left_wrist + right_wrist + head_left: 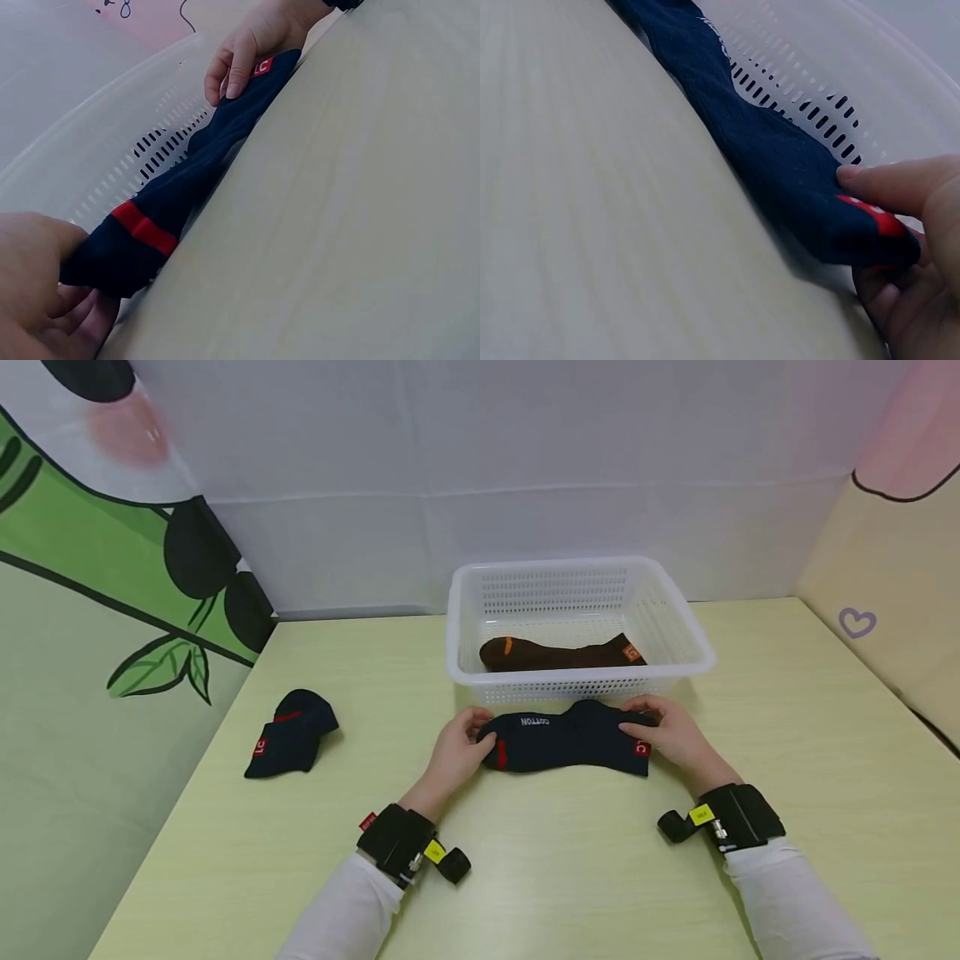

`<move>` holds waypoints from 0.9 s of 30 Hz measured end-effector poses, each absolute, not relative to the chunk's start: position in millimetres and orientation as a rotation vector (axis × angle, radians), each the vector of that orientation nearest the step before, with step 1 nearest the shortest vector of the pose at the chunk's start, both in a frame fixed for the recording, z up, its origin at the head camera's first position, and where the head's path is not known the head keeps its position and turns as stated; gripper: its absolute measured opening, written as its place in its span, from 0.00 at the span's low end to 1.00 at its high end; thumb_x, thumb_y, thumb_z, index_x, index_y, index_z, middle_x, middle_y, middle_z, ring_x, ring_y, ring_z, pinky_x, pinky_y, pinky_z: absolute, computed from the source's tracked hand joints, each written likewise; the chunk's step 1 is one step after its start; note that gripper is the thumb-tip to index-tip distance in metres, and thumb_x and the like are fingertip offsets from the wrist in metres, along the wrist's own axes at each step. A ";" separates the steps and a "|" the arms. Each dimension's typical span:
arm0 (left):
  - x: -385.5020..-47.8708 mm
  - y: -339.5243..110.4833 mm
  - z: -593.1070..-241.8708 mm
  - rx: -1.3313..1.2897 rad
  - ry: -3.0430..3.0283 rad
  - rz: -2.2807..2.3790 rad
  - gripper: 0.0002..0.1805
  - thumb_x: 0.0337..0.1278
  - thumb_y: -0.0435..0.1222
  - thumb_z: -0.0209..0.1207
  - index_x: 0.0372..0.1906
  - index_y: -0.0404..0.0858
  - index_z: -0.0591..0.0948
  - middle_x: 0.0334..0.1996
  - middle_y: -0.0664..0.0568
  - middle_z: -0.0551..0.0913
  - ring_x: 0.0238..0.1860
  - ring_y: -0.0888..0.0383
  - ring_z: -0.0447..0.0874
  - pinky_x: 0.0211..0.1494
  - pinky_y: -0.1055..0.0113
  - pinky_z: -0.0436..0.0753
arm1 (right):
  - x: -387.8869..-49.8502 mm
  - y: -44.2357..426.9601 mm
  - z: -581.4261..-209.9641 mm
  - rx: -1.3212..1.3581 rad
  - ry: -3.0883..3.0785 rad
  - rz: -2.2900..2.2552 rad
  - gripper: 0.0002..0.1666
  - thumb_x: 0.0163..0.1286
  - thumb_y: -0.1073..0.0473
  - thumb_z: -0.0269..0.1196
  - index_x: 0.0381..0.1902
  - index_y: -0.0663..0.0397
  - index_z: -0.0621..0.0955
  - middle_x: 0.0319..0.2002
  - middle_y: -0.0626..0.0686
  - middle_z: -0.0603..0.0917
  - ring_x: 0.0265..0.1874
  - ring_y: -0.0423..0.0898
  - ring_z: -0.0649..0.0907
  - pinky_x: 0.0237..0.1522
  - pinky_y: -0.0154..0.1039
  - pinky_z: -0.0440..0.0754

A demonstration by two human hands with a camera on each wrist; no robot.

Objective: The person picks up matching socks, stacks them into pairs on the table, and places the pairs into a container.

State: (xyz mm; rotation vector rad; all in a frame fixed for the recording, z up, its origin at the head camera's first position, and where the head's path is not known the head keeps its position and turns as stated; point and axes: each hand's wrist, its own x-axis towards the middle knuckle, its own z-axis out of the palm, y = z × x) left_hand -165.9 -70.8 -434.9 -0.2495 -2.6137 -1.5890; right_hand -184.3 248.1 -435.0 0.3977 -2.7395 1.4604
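Observation:
A navy sock (566,742) with a red stripe and white lettering is stretched sideways in front of the basket. My left hand (459,750) pinches its striped toe end, and my right hand (675,735) pinches the cuff end near a red label. In the left wrist view the left thumb lies over the sock (196,176) and the fingers are under it. The right wrist view shows the right thumb on top of the sock (780,165), with fingers beneath the cuff. Another navy sock (288,745) lies folded over at the left of the table.
A white perforated basket (581,678) stands at the back of the table (555,852), against the cloth backdrop. Inside it lies a brown sock (562,656) with orange marks. A printed curtain hangs at the left, and a beige panel is at the right.

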 end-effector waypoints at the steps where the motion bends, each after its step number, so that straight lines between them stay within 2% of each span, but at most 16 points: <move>1: -165.6 -70.9 -434.5 -0.261 -2.615 -1.585 0.14 0.56 0.29 0.59 0.49 0.31 0.77 0.43 0.40 0.80 0.44 0.48 0.78 0.49 0.59 0.75 | -184.3 248.3 -434.7 0.393 -2.737 1.458 0.18 0.62 0.62 0.65 0.49 0.67 0.78 0.46 0.63 0.81 0.44 0.45 0.78 0.43 0.25 0.71; 4: -165.2 -71.5 -434.7 -0.269 -2.623 -1.573 0.14 0.56 0.28 0.59 0.49 0.32 0.77 0.43 0.40 0.80 0.45 0.48 0.77 0.49 0.59 0.75 | -184.2 248.2 -434.4 0.398 -2.733 1.449 0.18 0.62 0.62 0.65 0.49 0.66 0.78 0.46 0.63 0.81 0.45 0.48 0.78 0.42 0.26 0.71; 11: -166.0 -72.6 -436.0 -0.337 -2.590 -1.554 0.16 0.54 0.26 0.60 0.49 0.32 0.75 0.43 0.40 0.81 0.44 0.48 0.79 0.47 0.61 0.76 | -183.6 251.7 -436.1 0.416 -2.725 1.384 0.17 0.63 0.62 0.65 0.48 0.64 0.78 0.46 0.62 0.81 0.44 0.49 0.77 0.44 0.28 0.71; 15: -166.4 -73.9 -437.5 -0.412 -2.547 -1.526 0.08 0.54 0.22 0.56 0.39 0.32 0.80 0.39 0.42 0.81 0.43 0.48 0.79 0.44 0.65 0.74 | -183.7 254.0 -437.0 0.411 -2.723 1.326 0.15 0.63 0.63 0.64 0.46 0.64 0.79 0.45 0.62 0.81 0.45 0.51 0.77 0.45 0.30 0.71; 19: -166.5 -74.8 -438.6 -0.450 -2.549 -1.487 0.11 0.51 0.19 0.53 0.26 0.34 0.83 0.36 0.44 0.82 0.41 0.50 0.78 0.42 0.66 0.73 | -184.3 254.4 -438.4 0.399 -2.712 1.274 0.14 0.62 0.63 0.65 0.45 0.63 0.80 0.43 0.62 0.82 0.42 0.50 0.77 0.44 0.32 0.72; 21: -166.5 -74.6 -438.5 -0.441 -2.576 -1.475 0.10 0.52 0.21 0.55 0.27 0.34 0.83 0.36 0.45 0.82 0.40 0.51 0.78 0.41 0.66 0.74 | -184.5 254.1 -439.2 0.383 -2.708 1.258 0.13 0.62 0.64 0.65 0.44 0.63 0.80 0.43 0.62 0.82 0.41 0.50 0.76 0.43 0.33 0.71; 24: -166.5 -73.7 -438.2 -0.416 -2.628 -1.468 0.04 0.57 0.28 0.58 0.34 0.35 0.82 0.36 0.46 0.83 0.38 0.53 0.78 0.42 0.66 0.76 | -185.0 254.2 -440.2 0.366 -2.707 1.238 0.13 0.61 0.64 0.65 0.44 0.64 0.80 0.43 0.62 0.82 0.40 0.50 0.76 0.43 0.34 0.71; 27: -167.2 -73.5 -439.1 -0.424 -2.692 -1.432 0.07 0.58 0.36 0.61 0.37 0.36 0.80 0.34 0.48 0.81 0.35 0.56 0.76 0.41 0.67 0.74 | -185.8 254.7 -441.0 0.362 -2.695 1.202 0.11 0.61 0.66 0.65 0.41 0.65 0.80 0.41 0.62 0.81 0.40 0.51 0.77 0.42 0.35 0.73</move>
